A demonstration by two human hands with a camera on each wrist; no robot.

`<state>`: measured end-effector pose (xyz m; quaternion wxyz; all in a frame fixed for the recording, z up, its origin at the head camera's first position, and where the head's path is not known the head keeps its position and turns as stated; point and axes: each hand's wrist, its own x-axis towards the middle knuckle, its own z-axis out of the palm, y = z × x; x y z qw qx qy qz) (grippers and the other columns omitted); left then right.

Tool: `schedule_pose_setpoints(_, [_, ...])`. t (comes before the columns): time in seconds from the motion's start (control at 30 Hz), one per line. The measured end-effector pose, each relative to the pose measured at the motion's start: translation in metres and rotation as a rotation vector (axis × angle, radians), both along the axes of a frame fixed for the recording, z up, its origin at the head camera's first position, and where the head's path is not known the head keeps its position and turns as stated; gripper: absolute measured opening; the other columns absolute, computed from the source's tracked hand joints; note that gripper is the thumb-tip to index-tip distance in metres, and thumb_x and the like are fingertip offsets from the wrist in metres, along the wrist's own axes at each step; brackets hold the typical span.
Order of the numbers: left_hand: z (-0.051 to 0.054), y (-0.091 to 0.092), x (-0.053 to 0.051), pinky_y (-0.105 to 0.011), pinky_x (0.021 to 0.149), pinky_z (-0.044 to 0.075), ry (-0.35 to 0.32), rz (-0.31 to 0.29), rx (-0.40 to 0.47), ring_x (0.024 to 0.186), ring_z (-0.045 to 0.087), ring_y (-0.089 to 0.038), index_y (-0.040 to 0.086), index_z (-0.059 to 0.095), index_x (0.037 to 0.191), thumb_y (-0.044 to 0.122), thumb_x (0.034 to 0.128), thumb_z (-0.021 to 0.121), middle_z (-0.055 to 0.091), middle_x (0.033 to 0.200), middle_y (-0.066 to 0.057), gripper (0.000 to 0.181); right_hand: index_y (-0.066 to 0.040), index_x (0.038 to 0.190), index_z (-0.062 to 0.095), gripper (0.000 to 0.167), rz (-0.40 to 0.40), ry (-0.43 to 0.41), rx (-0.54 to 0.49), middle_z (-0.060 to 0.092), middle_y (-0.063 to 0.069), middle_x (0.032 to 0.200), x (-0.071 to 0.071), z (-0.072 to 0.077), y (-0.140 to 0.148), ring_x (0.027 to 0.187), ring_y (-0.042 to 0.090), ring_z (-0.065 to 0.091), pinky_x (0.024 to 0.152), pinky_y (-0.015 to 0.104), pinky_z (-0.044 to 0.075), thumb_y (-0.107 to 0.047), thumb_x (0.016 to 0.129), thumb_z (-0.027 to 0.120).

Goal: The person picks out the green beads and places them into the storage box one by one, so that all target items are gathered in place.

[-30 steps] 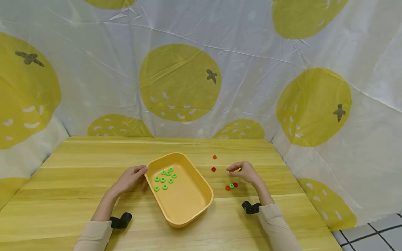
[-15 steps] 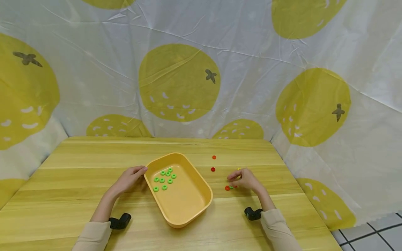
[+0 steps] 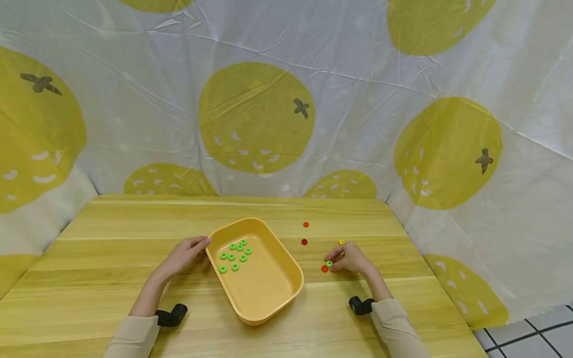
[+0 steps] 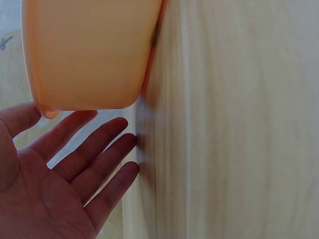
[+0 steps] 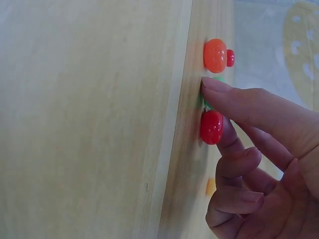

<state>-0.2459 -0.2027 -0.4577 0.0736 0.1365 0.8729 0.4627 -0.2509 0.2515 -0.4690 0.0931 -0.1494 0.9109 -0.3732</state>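
Note:
My left hand (image 3: 187, 253) holds the near-left corner of a yellow-orange plastic tray (image 3: 279, 248), thumb at the rim and index finger against the outer wall. The other fingers of that hand are spread beside the tray (image 4: 89, 59) in the left wrist view. Several green ring-shaped beads (image 3: 231, 257) lie inside the tray. To its right, my right hand (image 3: 351, 258) pinches a green bead (image 3: 329, 263) between thumb and index finger. An orange-red bead (image 3: 324, 268) lies beside it. In the right wrist view, a red bead (image 5: 212, 127) is by the fingers, and my thumb mostly hides the green bead.
Farther back on the wooden table (image 3: 134, 219) lie a red bead (image 3: 304, 241) and an orange bead (image 3: 306, 224). A yellow bead (image 3: 342, 242) is just behind my right hand. A fruit-print cloth (image 3: 349, 124) hangs behind the table.
My right hand has come down and toward me, from near the yellow bead to the bead cluster, and now pinches the green bead there. My left hand and the tray stay put.

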Motion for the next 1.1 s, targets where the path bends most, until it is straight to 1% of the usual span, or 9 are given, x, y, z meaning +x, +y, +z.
schedule_pose_setpoints(0.23, [0.000,0.000,0.000,-0.057,0.107,0.035,-0.018,0.005,0.004,0.131,0.037,-0.047,-0.014,0.039,0.135,0.036,0.1020,0.036,0.044,0.137,-0.033,0.061,-0.001,0.088,0.074,0.016,-0.027,0.010,0.012,0.072,0.012,0.088,0.001,0.001,0.001,0.075,0.011,0.063,0.066,0.021,0.052,-0.004,0.072,0.078])
schedule_pose_setpoints(0.47, [-0.001,0.000,0.000,-0.056,0.107,0.035,-0.012,0.003,0.009,0.131,0.038,-0.047,-0.014,0.041,0.134,0.036,0.1021,0.036,0.046,0.136,-0.032,0.059,-0.002,0.091,0.073,0.016,-0.080,0.043,0.018,0.071,0.012,0.088,-0.001,0.010,0.001,0.069,0.008,0.058,0.056,0.021,0.048,-0.008,0.076,0.076])
schedule_pose_setpoints(0.67, [-0.001,0.000,-0.001,-0.056,0.107,0.035,-0.007,0.008,0.003,0.130,0.038,-0.046,-0.013,0.042,0.134,0.036,0.1021,0.036,0.046,0.135,-0.032,0.059,-0.001,0.093,0.073,0.016,-0.095,0.084,-0.006,0.071,0.014,0.088,-0.008,0.025,-0.001,0.070,0.014,0.059,0.057,0.023,0.049,-0.006,0.077,0.074])
schedule_pose_setpoints(0.77, [-0.001,0.000,-0.001,-0.056,0.107,0.036,-0.006,0.006,0.003,0.130,0.038,-0.046,-0.013,0.042,0.134,0.036,0.1021,0.036,0.046,0.135,-0.032,0.059,-0.002,0.093,0.073,0.017,-0.076,0.135,-0.024,0.071,0.010,0.086,-0.012,0.033,-0.004,0.073,0.016,0.060,0.060,0.024,0.050,-0.006,0.077,0.074])
schedule_pose_setpoints(0.8, [0.000,0.000,-0.001,-0.056,0.106,0.036,-0.005,0.005,0.004,0.130,0.038,-0.046,-0.013,0.042,0.134,0.036,0.1021,0.036,0.047,0.135,-0.032,0.059,-0.003,0.092,0.074,0.016,-0.057,0.170,-0.031,0.071,0.008,0.084,-0.013,0.035,-0.005,0.072,0.015,0.060,0.058,0.023,0.049,-0.006,0.077,0.074])
schedule_pose_setpoints(0.87, [0.000,0.000,-0.001,-0.056,0.106,0.036,-0.003,0.004,0.004,0.130,0.039,-0.046,-0.013,0.043,0.134,0.036,0.1020,0.036,0.047,0.134,-0.032,0.059,-0.005,0.092,0.074,0.015,-0.052,0.186,-0.044,0.070,0.005,0.083,-0.017,0.040,-0.008,0.070,0.020,0.061,0.057,0.025,0.050,-0.007,0.077,0.074])
schedule_pose_setpoints(0.93, [0.000,0.000,0.000,-0.056,0.106,0.036,-0.002,0.002,0.005,0.130,0.039,-0.046,-0.013,0.043,0.133,0.036,0.1021,0.036,0.048,0.134,-0.031,0.058,-0.007,0.093,0.074,0.016,-0.065,0.175,-0.050,0.070,0.004,0.084,-0.019,0.046,-0.014,0.068,0.025,0.060,0.053,0.026,0.049,-0.010,0.078,0.074])
schedule_pose_setpoints(1.03, [0.000,0.000,-0.001,-0.056,0.106,0.036,0.001,0.001,0.007,0.129,0.040,-0.046,-0.012,0.045,0.132,0.035,0.1021,0.036,0.049,0.133,-0.031,0.057,-0.008,0.097,0.073,0.018,-0.099,0.130,-0.042,0.069,0.009,0.091,-0.023,0.059,-0.028,0.071,0.032,0.060,0.054,0.028,0.049,-0.012,0.079,0.074])
schedule_pose_setpoints(1.1, [-0.001,0.000,-0.002,-0.056,0.106,0.036,0.003,0.002,0.006,0.129,0.040,-0.046,-0.012,0.045,0.132,0.035,0.1021,0.036,0.050,0.133,-0.030,0.056,-0.007,0.099,0.073,0.020,-0.098,0.123,-0.038,0.070,0.012,0.095,-0.026,0.066,-0.039,0.071,0.030,0.060,0.056,0.027,0.049,-0.013,0.080,0.074])
